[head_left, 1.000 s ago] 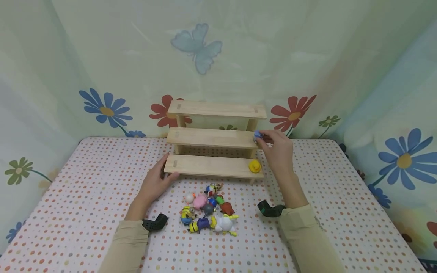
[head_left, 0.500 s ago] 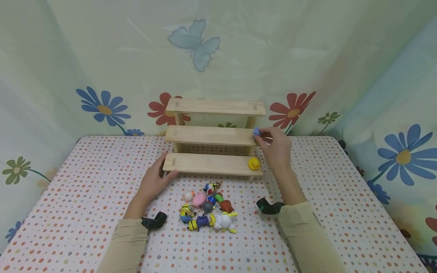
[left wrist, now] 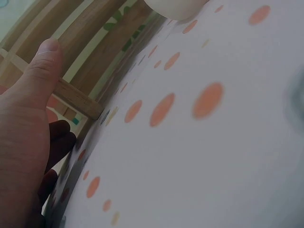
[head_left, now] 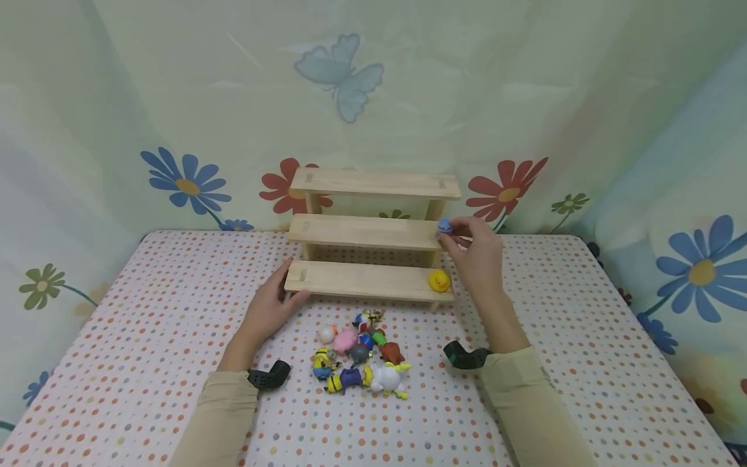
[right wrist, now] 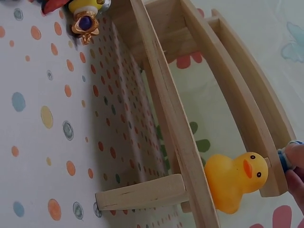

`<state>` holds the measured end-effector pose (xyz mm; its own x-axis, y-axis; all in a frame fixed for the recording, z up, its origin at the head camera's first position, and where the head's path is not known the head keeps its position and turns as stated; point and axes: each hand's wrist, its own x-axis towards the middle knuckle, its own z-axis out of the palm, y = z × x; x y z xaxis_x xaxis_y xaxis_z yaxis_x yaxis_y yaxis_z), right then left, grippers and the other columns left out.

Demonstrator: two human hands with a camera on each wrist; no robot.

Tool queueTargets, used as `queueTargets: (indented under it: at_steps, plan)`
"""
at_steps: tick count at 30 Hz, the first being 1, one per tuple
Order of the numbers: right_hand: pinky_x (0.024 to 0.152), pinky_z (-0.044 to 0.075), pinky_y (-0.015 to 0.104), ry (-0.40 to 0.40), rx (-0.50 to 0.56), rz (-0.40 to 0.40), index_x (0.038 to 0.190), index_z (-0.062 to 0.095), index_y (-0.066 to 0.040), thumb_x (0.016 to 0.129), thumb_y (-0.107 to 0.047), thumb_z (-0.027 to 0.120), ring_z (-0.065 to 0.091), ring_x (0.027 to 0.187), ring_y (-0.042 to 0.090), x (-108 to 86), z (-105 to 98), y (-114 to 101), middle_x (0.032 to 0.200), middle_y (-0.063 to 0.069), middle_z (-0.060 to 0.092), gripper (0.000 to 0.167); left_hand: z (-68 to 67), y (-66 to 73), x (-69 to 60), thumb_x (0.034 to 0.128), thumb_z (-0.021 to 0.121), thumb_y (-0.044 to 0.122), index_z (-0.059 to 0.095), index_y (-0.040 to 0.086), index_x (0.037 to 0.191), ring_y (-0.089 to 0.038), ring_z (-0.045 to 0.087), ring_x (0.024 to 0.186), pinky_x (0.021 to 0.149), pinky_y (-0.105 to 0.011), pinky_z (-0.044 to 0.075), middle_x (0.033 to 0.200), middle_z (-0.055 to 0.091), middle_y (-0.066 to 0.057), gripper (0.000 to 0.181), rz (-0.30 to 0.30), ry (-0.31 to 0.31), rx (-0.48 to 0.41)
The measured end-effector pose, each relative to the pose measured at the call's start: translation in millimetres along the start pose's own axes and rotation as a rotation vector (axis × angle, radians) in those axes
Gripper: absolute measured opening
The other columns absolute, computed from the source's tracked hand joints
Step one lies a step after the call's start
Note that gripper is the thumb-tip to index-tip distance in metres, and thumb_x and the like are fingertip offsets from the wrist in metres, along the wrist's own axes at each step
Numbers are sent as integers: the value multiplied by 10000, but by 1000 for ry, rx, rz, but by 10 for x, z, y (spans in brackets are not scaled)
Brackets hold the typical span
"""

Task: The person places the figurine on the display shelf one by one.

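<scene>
Wooden shelf unit, mid-frame: my left hand is gripping it, right hand pinching blue toy; releasing too near edge would be risking a fall.

Dim, even light | shadow beneath shelf | left wrist view soft (right-edge dot blurred)

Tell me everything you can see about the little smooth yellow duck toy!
The little smooth yellow duck toy has a round head, a plump body, an orange beak and two black eyes. It looks like rubber or plastic. It sits upright near the right end of the lowest step of a pale wooden three-step stand, its face turned toward the person. Only that step seems to touch it; the person's right hand is higher up, apart from it.
</scene>
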<state>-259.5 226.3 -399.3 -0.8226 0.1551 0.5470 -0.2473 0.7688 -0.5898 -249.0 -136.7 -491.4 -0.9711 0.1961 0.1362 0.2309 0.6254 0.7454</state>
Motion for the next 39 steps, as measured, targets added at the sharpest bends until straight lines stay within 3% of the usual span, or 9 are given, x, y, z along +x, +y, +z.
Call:
queueTargets:
  at_steps: [5,10,13,15,18,21,24,33,39]
  plan:
    - [845,570,367,-36,-29,58,1130,597,-5,850,-167,719,660,1008,283,1,-110,-54,1108,151,615,346,14,9,18,878,614,515,192,131,1530,-332,299,1415,1133,-509,304,1561,270,-109,867,15,-2,2]
    - [903,545,410,-32,-40,131,1244,565,-22,860,-180,709,624,1058,297,-5,-373,-262,1182,153,593,439,8,3,41,884,604,517,192,144,1532,-331,297,1416,1133,-509,304,1562,267,-105,854,29,-1,6]
    - [840,570,405,-15,-23,49,1173,619,-20,872,-162,692,649,964,272,-78,-476,-485,1070,136,639,340,-16,14,58,884,595,531,190,147,1532,-335,296,1416,1133,-513,302,1562,265,-109,855,27,0,22]
    - [765,585,376,-84,-45,-23,1088,661,-34,882,-166,682,660,856,236,-156,-441,-654,951,106,667,245,-41,17,62,885,598,525,192,149,1531,-329,302,1414,1131,-508,311,1558,275,-112,851,25,4,18]
    - [637,555,296,-320,-139,-117,1034,689,-78,894,-214,668,630,711,163,-302,-239,-873,820,43,682,196,-72,7,56,885,603,519,191,154,1532,-324,305,1413,1130,-504,315,1553,287,-114,850,16,12,13]
    - [585,496,245,-598,-268,-123,1092,686,-138,898,-307,654,599,711,114,-468,8,-998,877,-7,688,259,-75,-9,38,885,604,517,180,164,1535,-314,293,1420,1138,-489,308,1558,276,-111,853,0,9,-2]
    - [605,519,273,-746,-363,-135,1162,673,-168,898,-371,644,629,785,131,-629,183,-1032,1007,5,688,334,-59,-13,22,882,598,531,164,177,1538,-313,275,1429,1148,-481,294,1567,254,-109,863,-13,-7,-10]
    - [789,555,457,-839,-416,-152,1304,591,-181,956,-408,544,629,1083,247,-870,320,-1001,1290,53,596,419,-43,4,-2,882,600,529,175,160,1535,-319,276,1427,1144,-500,291,1563,264,-110,863,-11,-7,-16]
    - [756,563,414,-834,-368,-197,1268,608,-121,969,-372,535,640,1033,228,-967,359,-954,1223,63,620,397,-18,18,-11,880,600,531,172,156,1536,-313,280,1426,1142,-489,300,1565,257,-111,868,-11,-20,-24]
